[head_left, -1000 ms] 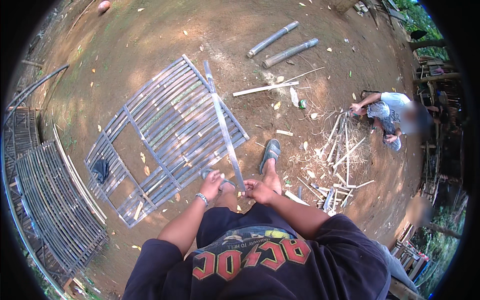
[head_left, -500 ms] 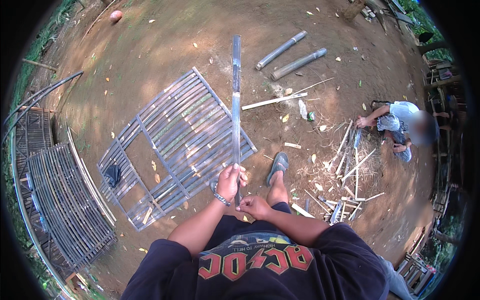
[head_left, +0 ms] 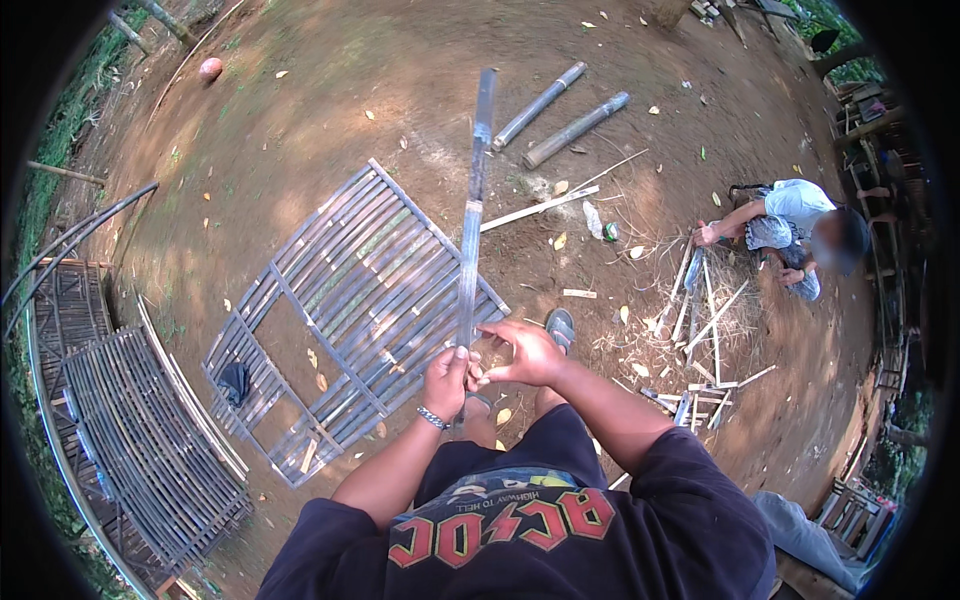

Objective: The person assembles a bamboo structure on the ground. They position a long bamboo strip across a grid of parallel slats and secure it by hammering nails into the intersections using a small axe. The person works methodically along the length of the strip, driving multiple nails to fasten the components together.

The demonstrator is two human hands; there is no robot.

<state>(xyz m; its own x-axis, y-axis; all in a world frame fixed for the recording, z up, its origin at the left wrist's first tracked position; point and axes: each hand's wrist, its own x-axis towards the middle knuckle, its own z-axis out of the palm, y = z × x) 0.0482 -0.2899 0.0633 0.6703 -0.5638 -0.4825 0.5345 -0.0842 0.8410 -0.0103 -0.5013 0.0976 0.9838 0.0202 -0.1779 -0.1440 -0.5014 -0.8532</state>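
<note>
Bamboo slat stands upright, left hand closed around its base; right hand, fingers loosely open, should steady it.

The bottom end of the bamboo strip hides inside the left hand. The other person has a blurred head.

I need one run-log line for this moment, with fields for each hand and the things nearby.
left hand: grips long grey bamboo strip | right hand: open beside strip base | nearby: slatted bamboo panel on dirt
</note>
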